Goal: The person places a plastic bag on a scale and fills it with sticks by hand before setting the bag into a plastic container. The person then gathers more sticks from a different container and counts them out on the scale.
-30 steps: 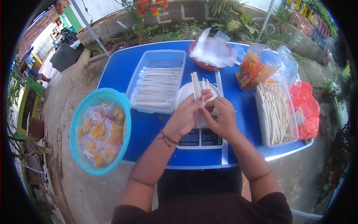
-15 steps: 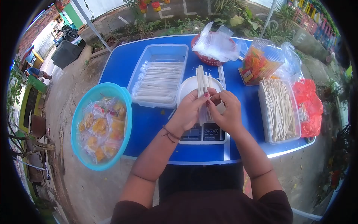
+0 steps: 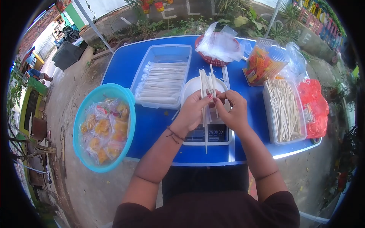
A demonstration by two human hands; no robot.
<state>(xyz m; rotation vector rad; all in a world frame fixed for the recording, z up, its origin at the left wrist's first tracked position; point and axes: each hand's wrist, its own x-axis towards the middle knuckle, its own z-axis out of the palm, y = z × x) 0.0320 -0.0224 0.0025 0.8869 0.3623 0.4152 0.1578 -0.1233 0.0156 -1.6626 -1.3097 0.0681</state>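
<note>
My left hand is closed around several thin pale sticks, held roughly upright above a white digital scale. One stick reaches down lower than the others, across the scale's dark panel. My right hand touches the bundle from the right, its thumb and finger pinching at a stick. A clear box of similar loose sticks stands right of the hands. To the left, another clear box holds wrapped bundles of sticks.
A turquoise basin of bagged food is at the left table edge. Behind the scale, a red basket holds clear plastic bags. A container of orange packets and a red plastic bag lie at the right.
The sticks have shifted in my hands and fan apart more at the top. One now hangs lower over the scale's panel. My right hand has moved slightly.
</note>
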